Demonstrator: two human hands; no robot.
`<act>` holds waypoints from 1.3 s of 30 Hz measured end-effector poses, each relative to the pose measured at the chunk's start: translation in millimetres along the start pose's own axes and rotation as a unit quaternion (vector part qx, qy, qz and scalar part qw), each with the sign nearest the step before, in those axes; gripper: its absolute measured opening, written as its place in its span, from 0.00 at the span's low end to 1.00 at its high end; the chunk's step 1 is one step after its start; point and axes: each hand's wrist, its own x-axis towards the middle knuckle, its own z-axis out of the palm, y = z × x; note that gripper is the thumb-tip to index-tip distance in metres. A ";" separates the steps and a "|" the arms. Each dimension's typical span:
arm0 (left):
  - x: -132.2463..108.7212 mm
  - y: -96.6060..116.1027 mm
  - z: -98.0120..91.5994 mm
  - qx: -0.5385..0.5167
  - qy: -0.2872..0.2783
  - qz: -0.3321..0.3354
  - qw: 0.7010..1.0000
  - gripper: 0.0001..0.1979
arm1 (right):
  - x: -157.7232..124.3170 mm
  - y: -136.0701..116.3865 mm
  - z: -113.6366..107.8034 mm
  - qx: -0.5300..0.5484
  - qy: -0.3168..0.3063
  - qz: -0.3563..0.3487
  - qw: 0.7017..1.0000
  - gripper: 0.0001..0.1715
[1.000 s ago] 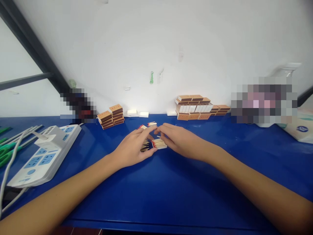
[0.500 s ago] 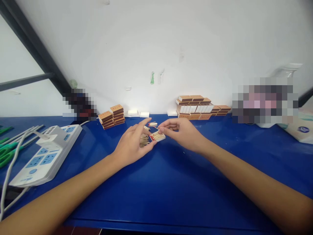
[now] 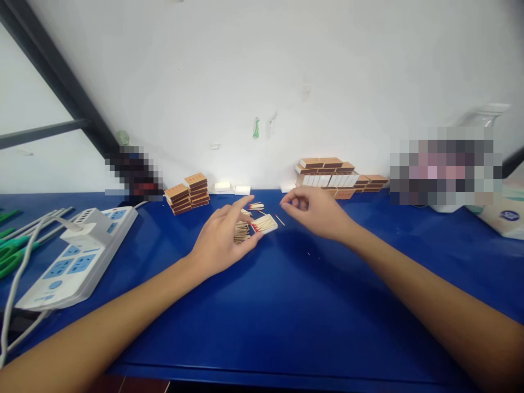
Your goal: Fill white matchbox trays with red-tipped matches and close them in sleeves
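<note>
My left hand (image 3: 221,239) is around a white matchbox tray (image 3: 268,224). Its thumb presses the near side and a finger reaches the left end, while the index finger points up and away. Red-tipped matches lie in this tray. To its right, a single match (image 3: 280,220) lies apart on the blue table. My right hand (image 3: 313,210) hovers beyond that match with thumb and fingertips together and nothing visible between them. A heap of matches (image 3: 241,232) is partly hidden behind my left hand. A few more matches (image 3: 256,206) lie just behind the tray.
Stacked matchboxes (image 3: 188,194) stand at back left, and a larger stack (image 3: 325,180) at back right. White trays (image 3: 242,190) sit along the wall. A white power strip (image 3: 82,262), cables and green-handled scissors (image 3: 14,251) occupy the left. A tissue pack (image 3: 503,213) is far right.
My right hand has drawn back from the tray, up and to the right. A single match now shows to the right of the tray. My left hand stays on the tray.
</note>
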 end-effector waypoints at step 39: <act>-1.1 0.6 0.3 -0.032 -0.098 0.050 0.993 0.39 | -24.0 -21.1 15.7 -0.056 -0.173 -0.130 0.975 0.07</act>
